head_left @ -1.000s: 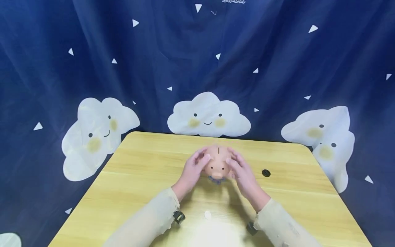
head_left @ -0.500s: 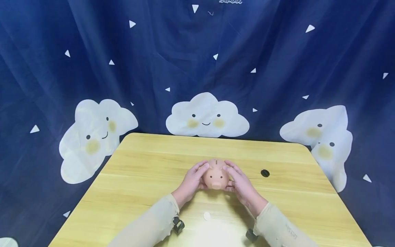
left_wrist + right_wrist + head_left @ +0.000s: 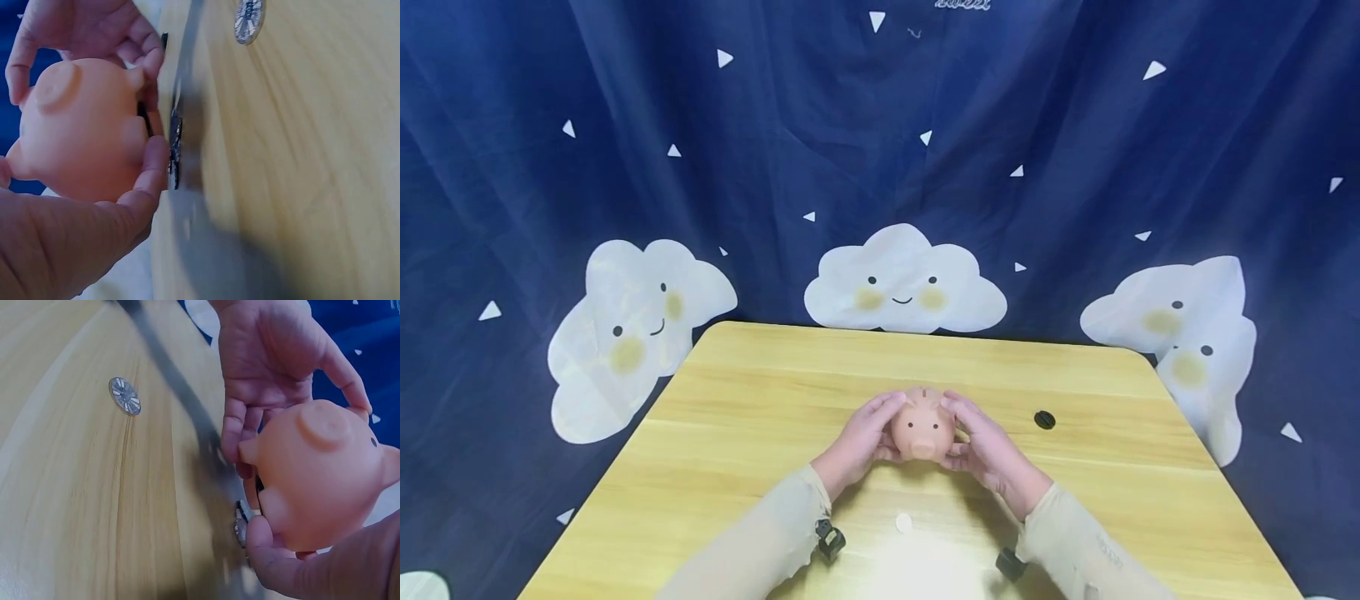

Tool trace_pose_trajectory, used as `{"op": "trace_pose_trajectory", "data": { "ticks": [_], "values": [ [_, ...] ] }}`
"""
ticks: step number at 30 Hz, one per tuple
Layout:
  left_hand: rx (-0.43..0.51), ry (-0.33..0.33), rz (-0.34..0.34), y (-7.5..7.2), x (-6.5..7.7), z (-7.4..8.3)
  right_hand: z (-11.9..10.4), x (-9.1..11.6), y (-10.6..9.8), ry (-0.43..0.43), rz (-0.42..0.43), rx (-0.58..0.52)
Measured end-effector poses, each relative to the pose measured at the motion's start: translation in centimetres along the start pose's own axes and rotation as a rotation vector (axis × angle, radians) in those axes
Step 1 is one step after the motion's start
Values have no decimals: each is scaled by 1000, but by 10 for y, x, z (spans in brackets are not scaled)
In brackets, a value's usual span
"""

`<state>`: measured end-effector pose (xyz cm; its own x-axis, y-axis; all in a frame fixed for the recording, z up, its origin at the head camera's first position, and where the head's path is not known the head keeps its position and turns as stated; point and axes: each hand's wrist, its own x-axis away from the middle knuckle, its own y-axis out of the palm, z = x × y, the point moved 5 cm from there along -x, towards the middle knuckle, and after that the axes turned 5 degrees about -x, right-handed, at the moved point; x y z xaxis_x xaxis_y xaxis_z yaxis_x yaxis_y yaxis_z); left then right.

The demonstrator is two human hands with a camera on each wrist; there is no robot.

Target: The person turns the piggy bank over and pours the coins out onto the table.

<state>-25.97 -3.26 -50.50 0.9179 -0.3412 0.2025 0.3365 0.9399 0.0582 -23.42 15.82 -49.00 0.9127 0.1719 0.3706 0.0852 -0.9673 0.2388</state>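
A pink piggy bank (image 3: 923,427) with a slot on its top faces me in the middle of the table. My left hand (image 3: 859,435) holds it on one side, my right hand (image 3: 992,446) on the other, thumbs near the ears and fingers toward the underside. The wrist views show a gap between its feet and the wood, with a dark patch (image 3: 144,119) at its belly. Several silvery coins (image 3: 175,150) lie close beneath it; in the head view the pig hides them. Another coin (image 3: 903,522) lies apart, closer to me.
A round black plug (image 3: 1044,420) lies right of the pig on the wooden table (image 3: 760,392). Dark blue cloth (image 3: 775,125) with white clouds hangs behind the far edge. Glare whitens the table's near middle.
Both hands have brought the piggy bank down and closer to me. Coins seen below its snout a second ago are now covered in the head view. The plug and the lone coin stay put.
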Motion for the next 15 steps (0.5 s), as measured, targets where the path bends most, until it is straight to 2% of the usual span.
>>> {"op": "trace_pose_trajectory", "data": {
  "ticks": [3, 5, 9, 11, 13, 15],
  "values": [
    [-1, -19, 3, -1, -1, 4, -3, 0, 0, 29, -17, -44],
    [7, -5, 17, 0, 3, 15, -12, 5, 2, 22, -27, -55],
    [-1, 109, 81, 6, 19, 54, -48, 26, 11, -81, -46, -20],
    [-3, 128, 93, 9, 20, 63, -57, 29, 11, -96, -48, -3],
    [9, 90, 74, 9, 16, 53, -48, 25, 7, -64, -51, 5],
    [20, 23, 40, 9, 9, 29, -27, 15, 0, -4, -31, -5]
  ]
}}
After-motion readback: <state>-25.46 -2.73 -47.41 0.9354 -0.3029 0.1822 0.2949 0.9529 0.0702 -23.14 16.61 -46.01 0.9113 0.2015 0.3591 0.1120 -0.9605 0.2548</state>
